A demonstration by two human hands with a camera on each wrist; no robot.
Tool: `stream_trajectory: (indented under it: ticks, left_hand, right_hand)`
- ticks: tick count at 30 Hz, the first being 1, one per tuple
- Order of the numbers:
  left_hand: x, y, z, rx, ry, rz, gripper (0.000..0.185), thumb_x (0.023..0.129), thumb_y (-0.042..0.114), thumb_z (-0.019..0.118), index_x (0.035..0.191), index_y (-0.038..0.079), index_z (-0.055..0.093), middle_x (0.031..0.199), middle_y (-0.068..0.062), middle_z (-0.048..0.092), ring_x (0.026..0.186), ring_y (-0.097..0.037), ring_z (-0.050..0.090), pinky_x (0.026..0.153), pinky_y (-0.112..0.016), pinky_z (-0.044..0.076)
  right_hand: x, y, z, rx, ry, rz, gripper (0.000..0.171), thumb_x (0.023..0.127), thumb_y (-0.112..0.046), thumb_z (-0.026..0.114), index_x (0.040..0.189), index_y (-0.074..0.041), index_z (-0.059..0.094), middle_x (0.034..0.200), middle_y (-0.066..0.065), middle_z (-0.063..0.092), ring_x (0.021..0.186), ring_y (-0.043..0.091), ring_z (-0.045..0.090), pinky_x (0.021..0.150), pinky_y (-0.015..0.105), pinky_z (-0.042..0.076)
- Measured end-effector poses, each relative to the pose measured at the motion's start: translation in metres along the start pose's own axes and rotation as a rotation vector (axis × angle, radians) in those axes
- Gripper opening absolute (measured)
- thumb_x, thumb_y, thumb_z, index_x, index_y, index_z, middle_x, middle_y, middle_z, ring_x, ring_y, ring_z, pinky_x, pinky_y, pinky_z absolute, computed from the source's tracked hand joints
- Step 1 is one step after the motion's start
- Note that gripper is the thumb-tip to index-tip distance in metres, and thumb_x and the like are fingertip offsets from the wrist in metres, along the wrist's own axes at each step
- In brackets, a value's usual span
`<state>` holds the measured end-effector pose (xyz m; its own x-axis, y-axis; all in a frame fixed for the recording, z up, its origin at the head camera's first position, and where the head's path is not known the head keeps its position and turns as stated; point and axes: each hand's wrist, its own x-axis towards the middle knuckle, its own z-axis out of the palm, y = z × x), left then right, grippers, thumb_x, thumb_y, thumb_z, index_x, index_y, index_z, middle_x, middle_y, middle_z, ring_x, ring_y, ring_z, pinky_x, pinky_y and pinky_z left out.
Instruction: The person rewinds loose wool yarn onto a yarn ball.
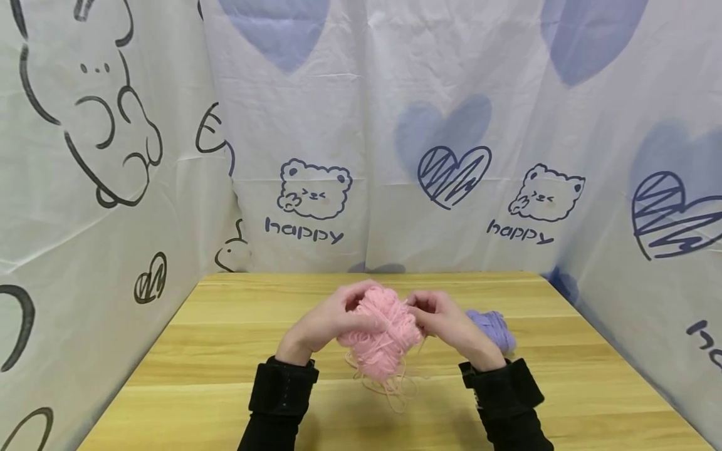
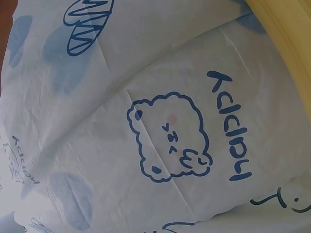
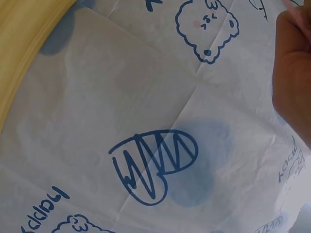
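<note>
A pink ball of yarn is held up over the wooden table in the head view. My left hand grips it from the left, thumb across its front. At its right side my right hand has its fingertips curled together, pinching a strand of the yarn. Loose pale strands dangle in loops below the ball. In the right wrist view, part of the right hand shows at the right edge with a bit of pink by it. The left wrist view shows mostly curtain.
A purple skein of yarn lies on the table just beyond the right wrist. White printed curtains with hearts and bears hang behind the table and along both sides. Black cuffs cover both wrists.
</note>
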<state>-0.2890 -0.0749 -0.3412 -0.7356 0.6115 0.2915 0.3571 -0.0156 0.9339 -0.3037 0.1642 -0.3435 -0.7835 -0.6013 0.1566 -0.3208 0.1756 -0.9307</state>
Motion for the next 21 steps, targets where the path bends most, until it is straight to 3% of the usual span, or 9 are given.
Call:
stream_trajectory:
  ticks: [6,12,17,21]
  left_hand:
    - [0.0005,0.0012,-0.0011,0.05,0.018,-0.031,0.046,0.08,0.015,0.069,0.125,0.014,0.057,0.108,-0.011,0.06,0.092,-0.02,0.061,0.076,-0.039,0.058]
    - [0.0019,0.0004,-0.0009,0.11,0.057,-0.056,0.044,0.079,0.017,0.072,0.121,0.017,0.059,0.106,-0.01,0.061,0.092,-0.019,0.06,0.078,-0.039,0.057]
    - [0.004,-0.0009,0.0015,0.182,0.128,-0.071,0.043,0.078,0.017,0.072,0.119,0.018,0.058,0.105,-0.008,0.061,0.092,-0.019,0.058,0.077,-0.037,0.055]
    - [0.0069,-0.0026,0.004,0.197,0.221,-0.07,0.041,0.079,0.017,0.072,0.117,0.019,0.057,0.105,-0.008,0.06,0.092,-0.019,0.058,0.076,-0.035,0.054]
  right_hand:
    - [0.002,0.0005,0.0,-0.014,0.069,-0.022,0.021,0.099,-0.014,0.051,0.097,0.005,0.058,0.071,-0.004,0.05,0.059,0.005,0.045,0.051,0.018,0.041]
    - [0.001,-0.0004,0.0002,-0.029,0.123,-0.066,0.022,0.099,-0.02,0.054,0.096,0.001,0.059,0.066,-0.002,0.047,0.054,0.006,0.04,0.047,0.026,0.034]
    - [0.0008,-0.002,0.0023,-0.03,0.146,-0.108,0.025,0.099,-0.023,0.053,0.095,0.001,0.057,0.064,-0.001,0.044,0.052,0.009,0.038,0.045,0.032,0.032]
    - [0.0016,-0.0026,0.0038,-0.029,0.149,-0.142,0.024,0.1,-0.02,0.052,0.095,0.003,0.056,0.066,-0.001,0.047,0.052,0.008,0.039,0.044,0.029,0.034]
